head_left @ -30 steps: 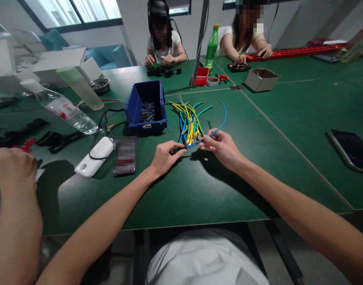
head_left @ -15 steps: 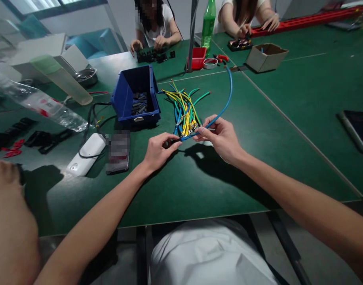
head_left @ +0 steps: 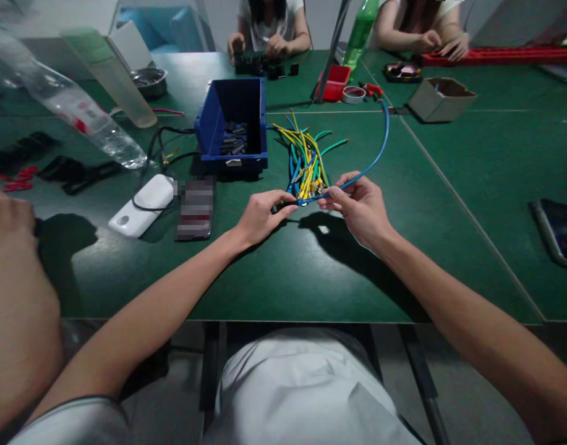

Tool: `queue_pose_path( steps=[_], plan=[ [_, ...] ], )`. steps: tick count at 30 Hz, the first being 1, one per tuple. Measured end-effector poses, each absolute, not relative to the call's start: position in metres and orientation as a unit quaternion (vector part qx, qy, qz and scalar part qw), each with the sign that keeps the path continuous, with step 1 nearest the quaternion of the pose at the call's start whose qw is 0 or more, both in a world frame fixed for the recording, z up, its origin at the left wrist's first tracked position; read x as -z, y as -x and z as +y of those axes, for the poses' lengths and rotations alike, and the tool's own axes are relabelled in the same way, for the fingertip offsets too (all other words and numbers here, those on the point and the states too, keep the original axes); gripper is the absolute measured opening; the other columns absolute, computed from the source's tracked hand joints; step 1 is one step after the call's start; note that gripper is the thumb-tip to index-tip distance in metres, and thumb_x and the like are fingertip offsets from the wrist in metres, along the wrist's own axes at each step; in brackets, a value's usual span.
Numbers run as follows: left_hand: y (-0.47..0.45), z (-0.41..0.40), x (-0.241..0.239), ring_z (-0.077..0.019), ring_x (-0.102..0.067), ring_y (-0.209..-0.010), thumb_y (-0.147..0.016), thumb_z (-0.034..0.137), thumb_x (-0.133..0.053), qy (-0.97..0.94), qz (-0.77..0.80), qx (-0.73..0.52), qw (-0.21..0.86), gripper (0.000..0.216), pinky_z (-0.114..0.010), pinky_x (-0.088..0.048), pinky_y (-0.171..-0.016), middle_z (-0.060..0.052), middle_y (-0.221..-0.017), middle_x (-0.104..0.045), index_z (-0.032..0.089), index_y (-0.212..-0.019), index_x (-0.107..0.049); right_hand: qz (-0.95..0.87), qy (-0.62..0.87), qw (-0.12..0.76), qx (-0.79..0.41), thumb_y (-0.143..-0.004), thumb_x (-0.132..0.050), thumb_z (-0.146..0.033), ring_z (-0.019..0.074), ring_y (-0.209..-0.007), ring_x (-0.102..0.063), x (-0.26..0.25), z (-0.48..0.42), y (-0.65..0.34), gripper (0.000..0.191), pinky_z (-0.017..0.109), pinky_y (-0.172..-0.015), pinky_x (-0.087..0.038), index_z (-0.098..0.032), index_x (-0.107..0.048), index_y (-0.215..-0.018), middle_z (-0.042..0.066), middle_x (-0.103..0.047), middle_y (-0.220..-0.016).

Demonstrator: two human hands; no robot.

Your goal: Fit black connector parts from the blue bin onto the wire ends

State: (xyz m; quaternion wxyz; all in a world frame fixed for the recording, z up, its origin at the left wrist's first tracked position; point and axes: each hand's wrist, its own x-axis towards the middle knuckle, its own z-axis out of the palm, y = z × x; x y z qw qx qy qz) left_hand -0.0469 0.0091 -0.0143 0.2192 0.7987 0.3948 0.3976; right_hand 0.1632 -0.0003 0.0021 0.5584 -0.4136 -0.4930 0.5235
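My right hand [head_left: 366, 204] pinches a blue wire [head_left: 384, 139] near its terminal end, and the rest of the wire arcs up and away to the right. At that end, the fingertips of my left hand [head_left: 262, 213] are closed around a small dark piece, mostly hidden by the fingers. Whether this piece is on the wire or just against it, I cannot tell. Right behind my hands lies a bundle of yellow, green and blue wires [head_left: 306, 154] with metal terminals towards me. A blue bin [head_left: 234, 164] holding small dark sleeve-like pieces stands left of the bundle.
At left are a phone [head_left: 195, 210], a white device [head_left: 143, 206] with a black cable, and a plastic bottle [head_left: 98, 127]. Another person's arm [head_left: 18, 296] enters there. A cardboard box [head_left: 434, 102], red tub [head_left: 335, 83] and green bottle [head_left: 360, 37] stand farther back. Two people work opposite.
The view has tilted and shifted, so the table sits differently in it. Both my hands keep their hold at the wire's end. The far-right person's hands have come together over the red strip.
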Motion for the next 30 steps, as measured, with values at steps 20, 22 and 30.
queue_pose_path(
  steps=[20,22,30],
  plan=[
    [0.0515,0.0071,0.0140,-0.0135,-0.063,-0.081,-0.083,0.015,-0.060,-0.821,0.332,-0.435,0.163,0.019,-0.025,-0.051,-0.074,-0.007,-0.094,-0.069,0.014,-0.101,-0.066,-0.462,0.373,0.565,-0.573,-0.068,-0.078,-0.032,0.0146,-0.067,-0.070,0.0027,0.0032,-0.1689,0.034,0.027,-0.067,-0.058,-0.021,-0.052,-0.086,0.000,-0.070,-0.080],
    [0.0517,0.0064,0.0132,-0.0140,-0.064,-0.081,-0.083,0.016,-0.061,-0.822,0.337,-0.429,0.162,0.019,-0.026,-0.052,-0.075,-0.007,-0.094,-0.070,0.015,-0.101,-0.066,-0.457,0.366,0.565,-0.582,-0.068,-0.078,-0.032,0.0148,-0.067,-0.070,0.0030,0.0039,-0.1695,0.033,0.027,-0.067,-0.058,-0.020,-0.052,-0.086,0.000,-0.070,-0.080],
    [0.0502,0.0036,0.0086,-0.0149,-0.066,-0.078,-0.085,0.021,-0.061,-0.818,0.364,-0.416,0.159,0.017,-0.029,-0.053,-0.077,-0.006,-0.094,-0.072,0.016,-0.099,-0.068,-0.458,0.375,0.556,-0.584,-0.066,-0.079,-0.032,0.0154,-0.066,-0.070,-0.0022,0.0042,-0.1705,0.035,0.029,-0.066,-0.058,-0.020,-0.052,-0.084,0.000,-0.069,-0.077]
  ],
)
